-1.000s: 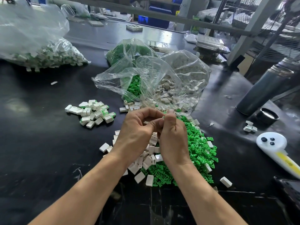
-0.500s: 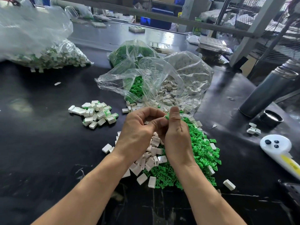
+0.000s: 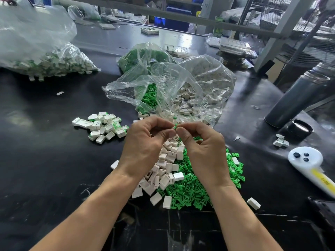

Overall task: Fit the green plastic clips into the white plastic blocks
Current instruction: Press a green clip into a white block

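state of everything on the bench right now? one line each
left hand: fingers curled, pinching at the clip
right hand: fingers curled, pinching the clip
clip: held between fingertips, mostly hidden
loose blocks: piled, unfitted
loose clips: piled
fitted blocks: clips in, heaped
middle bag: open
flask: cap off
cap: beside flask

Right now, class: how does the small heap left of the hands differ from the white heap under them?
The left heap holds white blocks showing green clips; the heap under the hands looks plain white. The left heap lies alone on bare table; the other borders loose green clips. Both are loose white blocks.
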`<act>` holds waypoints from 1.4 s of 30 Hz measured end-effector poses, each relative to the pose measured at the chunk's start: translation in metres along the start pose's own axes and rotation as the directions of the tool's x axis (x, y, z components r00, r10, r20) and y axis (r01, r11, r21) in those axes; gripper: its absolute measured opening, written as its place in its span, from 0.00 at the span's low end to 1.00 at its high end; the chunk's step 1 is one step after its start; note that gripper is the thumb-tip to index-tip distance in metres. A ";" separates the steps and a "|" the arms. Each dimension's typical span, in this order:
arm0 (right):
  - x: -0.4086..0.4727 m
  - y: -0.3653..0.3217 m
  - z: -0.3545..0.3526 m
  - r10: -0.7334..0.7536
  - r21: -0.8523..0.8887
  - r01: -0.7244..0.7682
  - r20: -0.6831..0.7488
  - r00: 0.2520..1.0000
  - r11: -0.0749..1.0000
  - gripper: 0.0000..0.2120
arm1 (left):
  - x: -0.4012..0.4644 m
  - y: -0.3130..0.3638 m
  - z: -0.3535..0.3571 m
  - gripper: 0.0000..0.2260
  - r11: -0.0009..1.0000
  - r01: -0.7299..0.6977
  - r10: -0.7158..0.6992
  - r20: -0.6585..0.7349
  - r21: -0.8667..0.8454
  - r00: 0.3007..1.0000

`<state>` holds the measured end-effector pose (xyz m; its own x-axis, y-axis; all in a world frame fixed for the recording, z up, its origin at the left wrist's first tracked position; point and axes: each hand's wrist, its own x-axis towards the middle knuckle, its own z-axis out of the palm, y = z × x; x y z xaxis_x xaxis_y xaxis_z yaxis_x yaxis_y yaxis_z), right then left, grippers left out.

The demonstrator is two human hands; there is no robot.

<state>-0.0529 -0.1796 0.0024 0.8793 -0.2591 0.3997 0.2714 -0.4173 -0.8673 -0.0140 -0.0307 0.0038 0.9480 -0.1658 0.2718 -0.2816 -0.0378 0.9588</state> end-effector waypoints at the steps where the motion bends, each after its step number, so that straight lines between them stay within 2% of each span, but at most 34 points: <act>1: 0.000 0.000 0.000 0.000 -0.006 0.000 0.005 1.000 1.000 0.03 | 0.000 0.000 0.000 0.06 1.000 0.001 -0.001 -0.006 0.014 1.000; 5: 0.000 0.000 -0.002 0.038 -0.002 -0.037 0.032 0.999 0.999 0.02 | 0.000 -0.001 -0.002 0.05 0.999 0.007 -0.008 0.005 0.036 1.000; 10: 0.000 -0.001 0.001 0.016 -0.044 -0.015 0.026 1.000 0.999 0.01 | 0.001 0.001 -0.001 0.05 0.999 0.007 -0.007 0.008 0.050 1.000; 19: 0.002 0.001 0.002 -0.005 -0.082 0.007 0.028 1.000 0.997 0.02 | 0.001 -0.001 -0.003 0.05 0.998 -0.004 0.002 0.029 0.070 1.000; 31: 0.003 -0.002 -0.001 0.041 -0.062 -0.041 -0.007 0.999 0.997 0.05 | 0.004 -0.003 -0.001 0.06 0.998 -0.045 0.043 0.053 0.042 0.998; 37: 0.003 -0.002 -0.005 0.124 0.099 -0.126 0.025 0.992 0.987 0.03 | 0.003 -0.003 -0.004 0.06 0.998 -0.064 0.063 0.060 0.018 0.996; 40: 0.002 -0.002 -0.005 0.121 0.107 -0.134 0.113 0.986 0.985 0.01 | 0.003 -0.004 -0.005 0.06 0.997 -0.070 0.068 0.052 0.038 0.996; 42: 0.001 -0.002 -0.004 0.133 0.105 -0.142 0.095 0.987 0.984 0.01 | 0.002 -0.004 -0.004 0.06 0.997 -0.068 0.067 0.048 0.034 0.997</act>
<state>-0.0535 -0.1825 0.0055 0.9406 -0.2286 0.2512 0.1830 -0.2820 -0.9418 -0.0106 -0.0265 0.0009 0.9189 -0.2151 0.3308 -0.3505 -0.0598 0.9347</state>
